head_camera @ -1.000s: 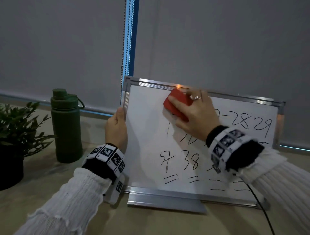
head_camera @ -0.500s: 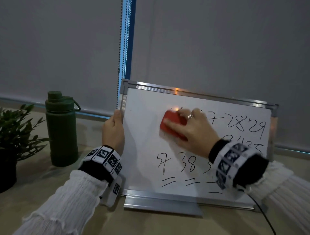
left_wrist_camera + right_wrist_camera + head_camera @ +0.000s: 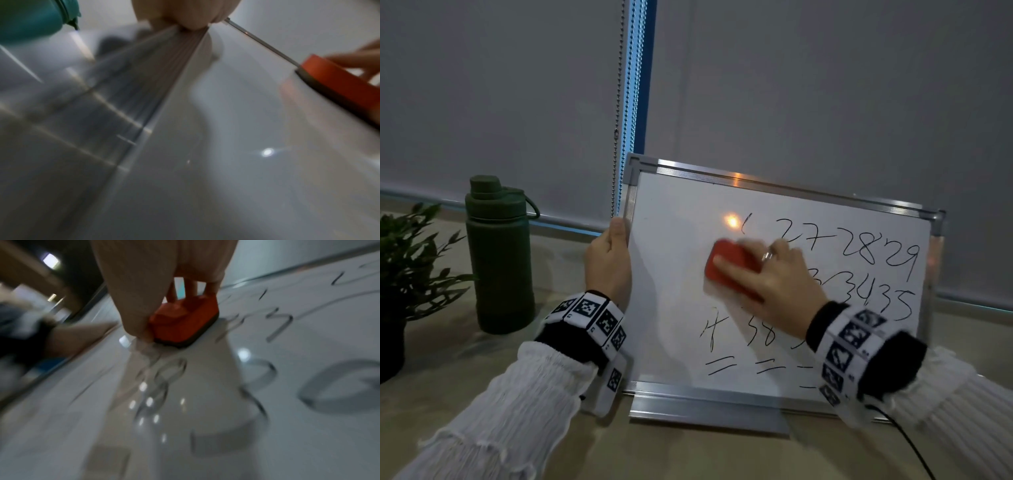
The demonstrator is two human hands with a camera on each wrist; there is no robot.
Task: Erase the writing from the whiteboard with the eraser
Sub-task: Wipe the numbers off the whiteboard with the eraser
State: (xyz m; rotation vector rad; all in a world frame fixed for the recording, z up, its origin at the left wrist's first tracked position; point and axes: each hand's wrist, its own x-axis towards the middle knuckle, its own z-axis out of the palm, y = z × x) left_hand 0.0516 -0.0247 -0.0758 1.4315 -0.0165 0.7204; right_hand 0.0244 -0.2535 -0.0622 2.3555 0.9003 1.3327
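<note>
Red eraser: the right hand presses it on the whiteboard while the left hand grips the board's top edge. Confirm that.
Not quite. The left hand grips the whiteboard's left edge, not its top, as the head view shows. The right hand does press the red eraser on the board.

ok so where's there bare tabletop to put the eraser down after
Bare table lies in front of the whiteboard tray, between the two sleeves. A narrower strip sits between the green bottle and the left hand gripping the board's edge. The far left is crowded by the plant and bottle; a black cable crosses the front right.
</note>
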